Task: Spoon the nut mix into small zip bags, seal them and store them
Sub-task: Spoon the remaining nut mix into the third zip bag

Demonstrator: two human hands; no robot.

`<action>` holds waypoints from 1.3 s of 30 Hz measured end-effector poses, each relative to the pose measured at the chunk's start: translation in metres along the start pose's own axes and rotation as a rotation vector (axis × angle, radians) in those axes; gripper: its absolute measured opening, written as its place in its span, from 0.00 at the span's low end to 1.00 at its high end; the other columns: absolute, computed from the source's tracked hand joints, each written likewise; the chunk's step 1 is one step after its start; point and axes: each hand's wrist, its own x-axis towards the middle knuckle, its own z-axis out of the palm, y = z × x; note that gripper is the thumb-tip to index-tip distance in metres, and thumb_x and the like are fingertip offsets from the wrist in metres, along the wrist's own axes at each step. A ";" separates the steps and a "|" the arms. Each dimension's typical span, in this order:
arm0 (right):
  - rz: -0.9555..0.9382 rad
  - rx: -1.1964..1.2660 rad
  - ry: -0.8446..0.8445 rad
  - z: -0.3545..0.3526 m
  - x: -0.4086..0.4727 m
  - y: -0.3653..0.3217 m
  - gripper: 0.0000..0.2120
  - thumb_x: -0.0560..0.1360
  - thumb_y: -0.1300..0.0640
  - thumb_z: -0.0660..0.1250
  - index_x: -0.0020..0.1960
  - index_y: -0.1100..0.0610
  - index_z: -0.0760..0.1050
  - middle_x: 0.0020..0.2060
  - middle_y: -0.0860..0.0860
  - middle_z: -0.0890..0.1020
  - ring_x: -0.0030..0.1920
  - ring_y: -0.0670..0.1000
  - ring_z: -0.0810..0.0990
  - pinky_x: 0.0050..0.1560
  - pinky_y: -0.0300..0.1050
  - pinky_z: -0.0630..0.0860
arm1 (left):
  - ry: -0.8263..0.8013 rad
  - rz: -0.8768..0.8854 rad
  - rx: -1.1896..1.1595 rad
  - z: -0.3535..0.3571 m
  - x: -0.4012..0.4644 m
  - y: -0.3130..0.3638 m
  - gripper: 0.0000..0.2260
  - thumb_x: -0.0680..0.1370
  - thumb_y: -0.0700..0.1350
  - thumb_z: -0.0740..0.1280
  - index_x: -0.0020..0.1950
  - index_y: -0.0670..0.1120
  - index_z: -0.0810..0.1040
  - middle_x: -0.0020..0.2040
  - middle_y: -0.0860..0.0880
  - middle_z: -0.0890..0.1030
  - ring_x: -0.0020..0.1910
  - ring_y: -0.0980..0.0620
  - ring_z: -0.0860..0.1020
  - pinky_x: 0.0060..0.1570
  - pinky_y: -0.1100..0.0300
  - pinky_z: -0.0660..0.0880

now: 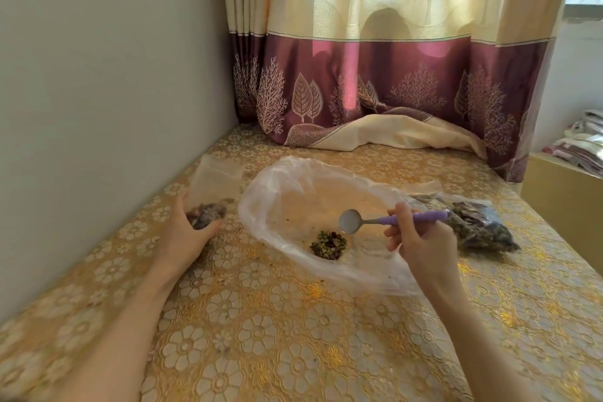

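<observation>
**Nut mix bagging: items by size, placed from the large clear bag**

Table (261, 336), gold floral cloth, beneath all; curtain (375, 75), cream over maroon, behind the large clear bag (293, 192), which lies open at centre; filled zip bags (483, 228), just right of it; small zip bag (212, 192), left of it, part filled, upright; left hand (182, 235), fingers curled round that bag's base; right hand (421, 245), fingers pinching the purple-handled spoon (385, 220), bowl empty above the large bag; nut mix (328, 244), small heap inside it.
</observation>
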 end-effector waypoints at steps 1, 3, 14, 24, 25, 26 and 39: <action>-0.035 -0.038 0.026 -0.002 0.000 0.000 0.19 0.79 0.52 0.61 0.34 0.55 0.82 0.23 0.49 0.79 0.26 0.41 0.77 0.30 0.30 0.71 | 0.040 0.001 -0.074 -0.002 -0.002 0.005 0.35 0.72 0.48 0.73 0.73 0.50 0.57 0.63 0.46 0.72 0.50 0.55 0.74 0.50 0.61 0.70; -0.076 -0.098 0.068 -0.006 0.000 -0.002 0.21 0.80 0.51 0.60 0.32 0.54 0.80 0.23 0.45 0.78 0.29 0.39 0.78 0.34 0.28 0.72 | 0.115 0.059 -0.222 -0.005 -0.010 0.022 0.29 0.73 0.48 0.70 0.70 0.50 0.61 0.54 0.51 0.73 0.44 0.61 0.73 0.36 0.69 0.73; -0.052 -0.187 0.062 -0.004 -0.005 0.000 0.22 0.79 0.52 0.61 0.29 0.57 0.80 0.20 0.44 0.77 0.26 0.40 0.77 0.34 0.26 0.69 | -0.262 0.346 -0.415 0.037 -0.040 0.110 0.20 0.72 0.48 0.70 0.60 0.59 0.68 0.43 0.63 0.80 0.41 0.69 0.79 0.33 0.75 0.74; 0.031 -0.100 -0.041 0.000 -0.011 -0.005 0.24 0.80 0.54 0.60 0.27 0.55 0.79 0.20 0.49 0.78 0.20 0.45 0.74 0.27 0.34 0.72 | -0.374 0.201 -0.235 0.064 -0.055 0.055 0.18 0.73 0.49 0.70 0.57 0.64 0.67 0.49 0.56 0.78 0.46 0.64 0.78 0.42 0.73 0.72; 0.048 -0.073 -0.042 0.002 -0.013 -0.005 0.23 0.80 0.53 0.61 0.28 0.56 0.79 0.20 0.50 0.78 0.20 0.45 0.74 0.24 0.34 0.71 | -0.357 0.196 -0.250 0.064 -0.056 0.054 0.17 0.73 0.48 0.70 0.56 0.63 0.68 0.49 0.55 0.78 0.45 0.65 0.77 0.41 0.75 0.71; 0.081 -0.035 -0.046 0.004 -0.015 -0.004 0.23 0.80 0.52 0.61 0.29 0.58 0.79 0.21 0.51 0.79 0.19 0.46 0.74 0.22 0.34 0.70 | -0.348 0.192 -0.258 0.064 -0.057 0.052 0.17 0.74 0.47 0.70 0.56 0.62 0.68 0.49 0.54 0.79 0.45 0.67 0.77 0.41 0.77 0.71; 0.618 0.305 -0.156 0.012 -0.014 0.002 0.19 0.79 0.51 0.62 0.38 0.62 0.81 0.37 0.58 0.85 0.28 0.47 0.79 0.21 0.33 0.67 | -0.371 0.247 -0.142 0.068 -0.065 0.049 0.21 0.73 0.45 0.72 0.58 0.59 0.66 0.51 0.59 0.75 0.51 0.68 0.73 0.47 0.83 0.65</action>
